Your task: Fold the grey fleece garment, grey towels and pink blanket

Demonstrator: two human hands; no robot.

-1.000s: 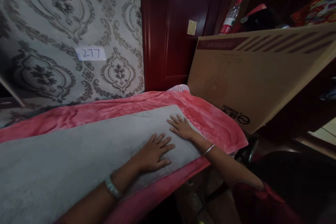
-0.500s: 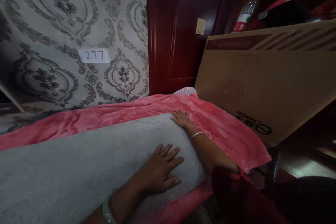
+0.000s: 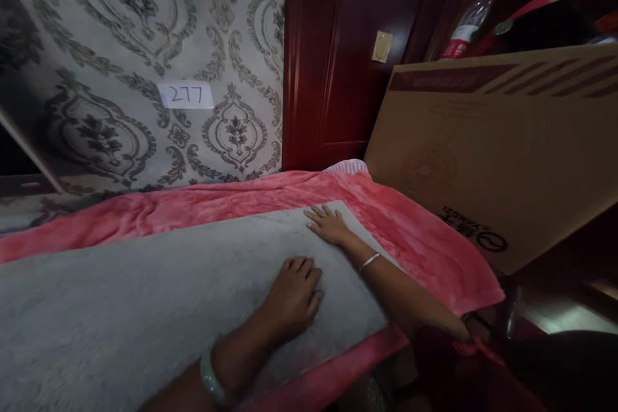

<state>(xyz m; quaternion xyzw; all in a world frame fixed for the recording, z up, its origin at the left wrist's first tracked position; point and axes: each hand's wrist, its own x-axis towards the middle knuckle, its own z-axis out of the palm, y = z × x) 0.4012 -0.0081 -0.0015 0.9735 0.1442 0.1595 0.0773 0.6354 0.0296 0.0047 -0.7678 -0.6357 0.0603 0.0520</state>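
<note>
A long grey cloth [image 3: 145, 296] lies flat over a pink plush blanket [image 3: 415, 232]. My left hand [image 3: 294, 293], with a pale green bangle on its wrist, rests palm down on the grey cloth near its right part. Its fingers are bent and drawn closer together, with no fold of cloth visible in them. Farther off, my right hand [image 3: 329, 225] lies flat at the cloth's far right corner, fingers spread. A thin silver bracelet [image 3: 369, 262] circles that wrist.
A large cardboard box [image 3: 506, 141] leans at the right, with a red-capped plastic bottle [image 3: 468, 22] behind its top edge. Behind the blanket are a patterned wall [image 3: 232, 64] bearing a paper marked 277 [image 3: 187, 95] and a dark red door [image 3: 338, 77].
My left hand's fingers have gone from spread to bent. The grey cloth's right end now lies flatter, with straighter edges and a sharper far corner. The view has shifted slightly left.
</note>
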